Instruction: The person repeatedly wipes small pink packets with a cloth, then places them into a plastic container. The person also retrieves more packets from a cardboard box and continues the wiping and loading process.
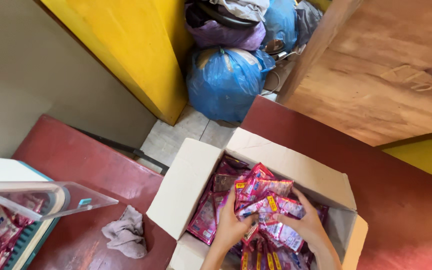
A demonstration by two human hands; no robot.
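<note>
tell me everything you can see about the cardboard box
The cardboard box is pale off-white, open at the top, flaps folded outward. It sits on a dark red floor, filled with pink sachet strips. The left hand and right hand reach inside, gripping a bunch of strips. Its near edge is cut off by the frame.

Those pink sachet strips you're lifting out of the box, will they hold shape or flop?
Probably floppy: the pink sachet strips bend and drape over both hands, left hand and right hand. Their glossy film looks slippery, so some may slide loose. They seem light, as thin flat packets heaped in the cardboard box.
</note>
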